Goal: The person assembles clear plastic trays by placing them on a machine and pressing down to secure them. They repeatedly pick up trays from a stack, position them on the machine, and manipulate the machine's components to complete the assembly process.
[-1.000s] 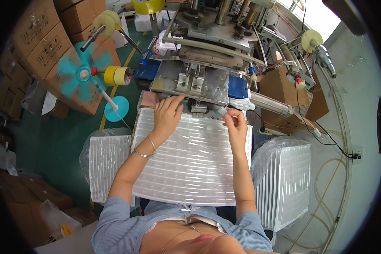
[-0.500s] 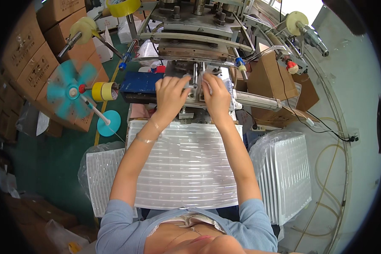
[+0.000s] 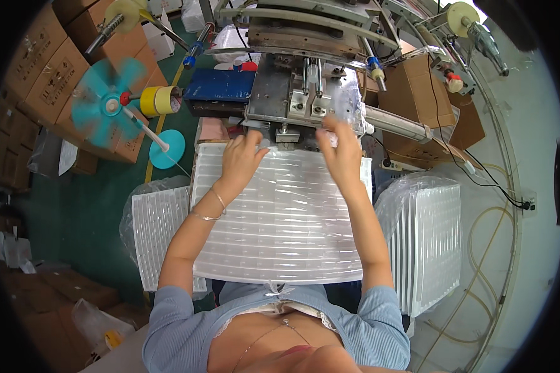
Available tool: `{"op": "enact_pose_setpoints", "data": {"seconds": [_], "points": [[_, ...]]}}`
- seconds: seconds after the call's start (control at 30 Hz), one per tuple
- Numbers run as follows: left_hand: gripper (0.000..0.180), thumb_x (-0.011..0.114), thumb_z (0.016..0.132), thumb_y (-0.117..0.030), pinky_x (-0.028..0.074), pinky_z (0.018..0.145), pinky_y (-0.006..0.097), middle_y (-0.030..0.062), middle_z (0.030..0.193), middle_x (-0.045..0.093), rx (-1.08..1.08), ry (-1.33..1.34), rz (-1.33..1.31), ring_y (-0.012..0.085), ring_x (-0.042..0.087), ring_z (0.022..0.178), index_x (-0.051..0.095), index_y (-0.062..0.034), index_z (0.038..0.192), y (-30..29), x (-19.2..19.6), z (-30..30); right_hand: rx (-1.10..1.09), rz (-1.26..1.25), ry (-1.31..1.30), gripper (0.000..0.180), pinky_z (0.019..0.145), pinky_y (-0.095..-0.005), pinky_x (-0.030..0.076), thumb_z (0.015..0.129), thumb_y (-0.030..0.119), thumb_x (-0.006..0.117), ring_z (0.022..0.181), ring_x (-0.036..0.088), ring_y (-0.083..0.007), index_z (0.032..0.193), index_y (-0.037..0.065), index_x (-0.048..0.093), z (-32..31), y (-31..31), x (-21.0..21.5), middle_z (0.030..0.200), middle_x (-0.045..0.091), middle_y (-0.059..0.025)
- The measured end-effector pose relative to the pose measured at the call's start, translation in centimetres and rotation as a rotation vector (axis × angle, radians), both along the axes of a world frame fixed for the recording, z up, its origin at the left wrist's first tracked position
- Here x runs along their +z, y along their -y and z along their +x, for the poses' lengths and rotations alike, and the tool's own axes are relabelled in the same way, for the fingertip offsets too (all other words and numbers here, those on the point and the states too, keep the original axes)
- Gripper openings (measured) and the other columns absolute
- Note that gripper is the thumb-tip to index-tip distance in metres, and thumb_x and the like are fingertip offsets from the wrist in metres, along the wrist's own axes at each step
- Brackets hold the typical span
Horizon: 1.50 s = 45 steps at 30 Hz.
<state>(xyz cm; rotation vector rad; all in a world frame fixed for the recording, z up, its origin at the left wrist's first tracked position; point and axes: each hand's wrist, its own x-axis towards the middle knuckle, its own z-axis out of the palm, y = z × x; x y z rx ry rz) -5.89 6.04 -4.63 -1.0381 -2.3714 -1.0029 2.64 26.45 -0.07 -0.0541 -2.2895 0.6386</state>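
A white ribbed plastic tray (image 3: 280, 236) lies in front of me, its grooves running across and several clear pieces showing in them. Above its far left edge is my left hand (image 3: 239, 163), fingers bent and thumb apart, with nothing visible between them. My right hand (image 3: 342, 155) hovers near the tray's far right edge, just in front of the machine. Its fingertips are smeared by motion, and something pale shows beside them that I cannot make out. Past the hands, a metal fixture (image 3: 308, 107) with two parallel rods sits on the machine's steel plate (image 3: 272, 93).
A blue metal box (image 3: 221, 85) stands left of the plate. Stacked ribbed trays (image 3: 426, 242) in clear film are at right, another tray (image 3: 162, 236) at left. A turquoise fan (image 3: 112, 105) spins beside yellow tape rolls (image 3: 157, 101). Cartons (image 3: 56, 74) line the far left.
Both hands have come back from the fixture toward me and moved apart, the left to the tray's far left edge. The view has shifted, showing more of the fixture and its rods.
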Motion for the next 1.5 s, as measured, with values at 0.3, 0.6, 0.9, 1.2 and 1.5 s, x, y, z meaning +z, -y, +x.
{"op": "enact_pose_setpoints", "data": {"seconds": [0.3, 0.6, 0.9, 1.2, 1.5], "points": [[0.018, 0.069, 0.066, -0.014, 0.037, 0.068, 0.034, 0.0037, 0.069, 0.057, 0.042, -0.290, -0.375, 0.0213, 0.053, 0.074, 0.057, -0.0108, 0.079, -2.5, -4.3, -0.9, 0.216, 0.222, 0.464, 0.030, 0.068, -0.0370, 0.045, 0.067, 0.016, 0.074, 0.077, 0.058, -0.0248, 0.094, 0.010, 0.061, 7.8, 3.9, -6.3, 0.085, 0.059, -0.0068], [0.023, 0.071, 0.069, -0.017, 0.036, 0.081, 0.037, 0.0027, 0.085, 0.060, -0.011, -0.133, -0.362, 0.0216, 0.054, 0.085, 0.064, -0.0110, 0.090, -1.9, -5.3, -1.1, 0.219, 0.244, 0.477, 0.021, 0.064, -0.0351, 0.046, 0.068, 0.011, 0.071, 0.074, 0.058, -0.0242, 0.084, 0.010, 0.057, 8.0, 4.5, -7.5, 0.079, 0.056, -0.0064], [0.017, 0.064, 0.078, -0.017, 0.034, 0.086, 0.039, 0.0041, 0.090, 0.062, -0.051, -0.113, -0.383, 0.0217, 0.054, 0.092, 0.065, -0.0097, 0.094, -1.1, -4.6, -0.7, 0.228, -0.356, 0.415, 0.013, 0.062, -0.0304, 0.050, 0.081, 0.010, 0.065, 0.075, 0.061, -0.0212, 0.086, 0.006, 0.053, 7.4, 2.9, -3.9, 0.086, 0.058, -0.0088], [0.027, 0.063, 0.080, -0.014, 0.035, 0.087, 0.040, 0.0076, 0.102, 0.058, -0.022, -0.034, -0.067, 0.0237, 0.053, 0.096, 0.062, -0.0085, 0.107, -0.3, -2.5, -0.4, 0.152, -0.920, 0.349, 0.026, 0.065, -0.0256, 0.050, 0.091, 0.020, 0.055, 0.081, 0.057, -0.0099, 0.113, 0.006, 0.060, 5.9, -2.9, -3.9, 0.110, 0.058, -0.0028], [0.028, 0.065, 0.078, -0.031, 0.034, 0.076, 0.036, 0.0049, 0.088, 0.057, 0.129, -0.440, 0.133, 0.0221, 0.049, 0.089, 0.066, -0.0114, 0.098, -8.6, 6.8, -4.6, 0.055, -0.362, 0.058, 0.027, 0.071, -0.0261, 0.051, 0.082, 0.005, 0.063, 0.083, 0.062, -0.0169, 0.108, 0.001, 0.060, 3.7, -2.7, 1.5, 0.105, 0.062, -0.0107]]}}
